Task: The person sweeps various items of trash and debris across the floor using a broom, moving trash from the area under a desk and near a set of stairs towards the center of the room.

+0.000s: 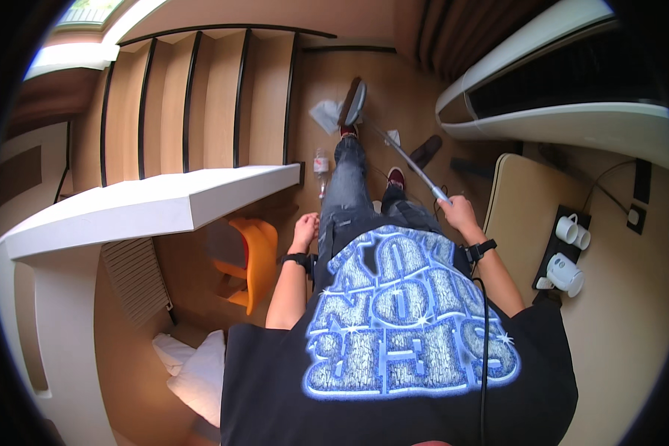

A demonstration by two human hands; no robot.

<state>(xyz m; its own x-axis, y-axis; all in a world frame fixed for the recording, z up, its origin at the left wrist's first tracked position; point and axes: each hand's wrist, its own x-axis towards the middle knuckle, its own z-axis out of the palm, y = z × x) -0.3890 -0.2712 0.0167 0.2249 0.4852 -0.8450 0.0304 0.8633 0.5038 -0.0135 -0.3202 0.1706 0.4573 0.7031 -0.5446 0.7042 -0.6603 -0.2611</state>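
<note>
My right hand (460,213) is closed around the grey handle (407,156) of a broom near its upper end. The broom head (354,103), grey with brown bristles, is by the toe of my forward red shoe (348,131). Beside the bristles lies a crumpled whitish plastic bag or sheet (325,115). My left hand (306,228) hangs by my thigh with its fingers curled, and nothing shows in it. A clear plastic bottle (320,163) lies on the floor left of my leg. A white scrap of paper (392,137) and a dark slipper (425,151) lie right of the handle.
Wooden stairs (217,100) with black edging rise at the left, above a white ledge (145,214). An orange chair (261,262) stands at my left. On the right are a desk (518,206) with a tray of mugs (567,228) and a kettle (565,273), and a large white-edged unit (563,122).
</note>
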